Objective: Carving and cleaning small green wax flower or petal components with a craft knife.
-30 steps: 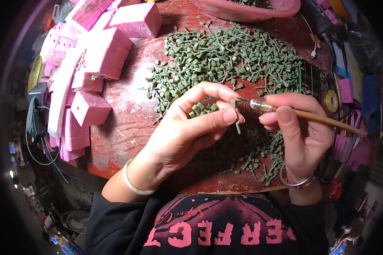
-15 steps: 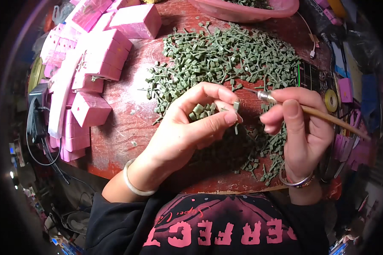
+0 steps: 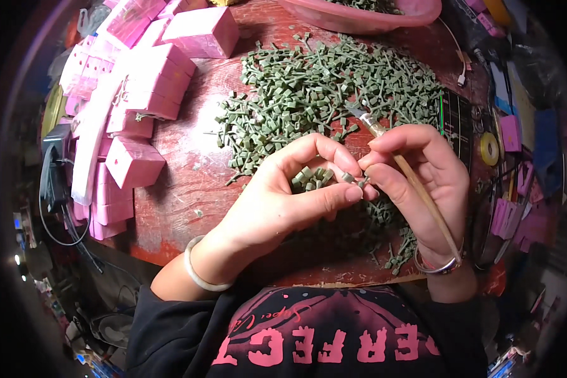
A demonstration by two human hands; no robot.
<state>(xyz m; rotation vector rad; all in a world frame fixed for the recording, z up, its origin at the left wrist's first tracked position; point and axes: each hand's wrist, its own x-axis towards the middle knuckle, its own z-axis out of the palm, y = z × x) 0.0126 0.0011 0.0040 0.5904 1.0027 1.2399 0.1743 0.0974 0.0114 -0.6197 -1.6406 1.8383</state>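
Observation:
My left hand (image 3: 252,205) cups several small green pieces (image 3: 312,179) in its curled fingers. Between its thumb and forefinger it pinches one small green square-headed piece (image 3: 361,181). Close against that piece are the thumb and forefinger of my right hand (image 3: 431,183), whose fingertips meet the left ones. A craft knife (image 3: 422,194) with a wooden handle lies across the right hand, held by the fingers. Its metal blade points up and away, over a wide pile of the same green stemmed pieces (image 3: 334,82). More pieces lie under and beside both hands, partly hidden.
Pink blocks (image 3: 164,79) are stacked along the left of the red table (image 3: 176,170). A pink basin (image 3: 359,24) stands at the far edge. On the right are a black gridded panel (image 3: 458,126), a tape roll (image 3: 489,148) and a white cable plug (image 3: 462,80).
My right hand has come left and down to the left fingertips. The knife has swung from pointing left to pointing up and away. The left hand has shifted slightly right.

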